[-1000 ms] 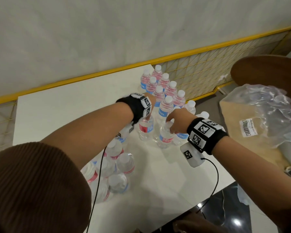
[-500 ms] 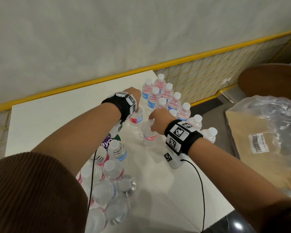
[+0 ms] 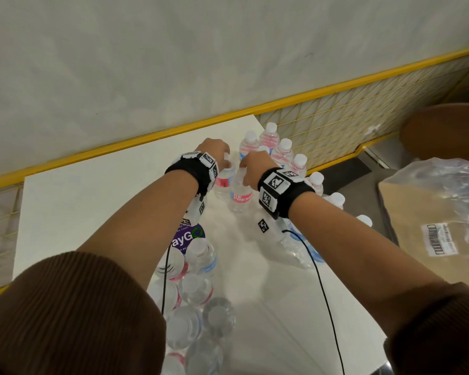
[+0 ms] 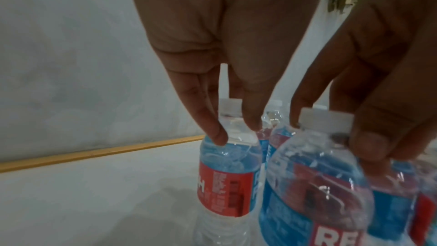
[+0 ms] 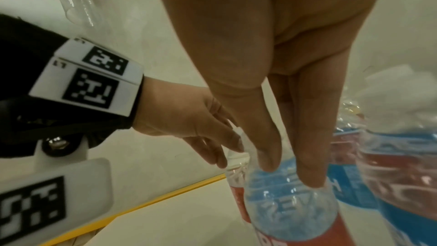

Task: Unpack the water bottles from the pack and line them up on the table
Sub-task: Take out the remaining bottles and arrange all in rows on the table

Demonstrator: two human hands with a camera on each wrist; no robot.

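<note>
On the white table (image 3: 92,198) my left hand (image 3: 222,161) pinches the neck of a clear water bottle with a red label (image 3: 224,182), just under its white cap (image 4: 230,105). My right hand (image 3: 245,171) grips the top of a second bottle (image 3: 240,196) right beside it. Both bottles are upright, low at the table's far end; I cannot tell whether they touch it. A double row of standing bottles (image 3: 284,147) runs along the right edge. The torn pack (image 3: 195,266) with several bottles lies near me on the left. In the right wrist view my fingers (image 5: 269,164) curl over the bottle's shoulder (image 5: 290,209).
A yellow-framed mesh fence (image 3: 363,123) and a pale wall close off the far side. Loose clear wrap (image 3: 295,247) lies under my right forearm. Off the table's right edge are a crumpled plastic bag (image 3: 444,190) on brown board and a brown round seat (image 3: 444,131).
Both hands have carried their bottles away from the pack toward the table's far end, level with the far end of the standing row. The head view has tilted to follow.
</note>
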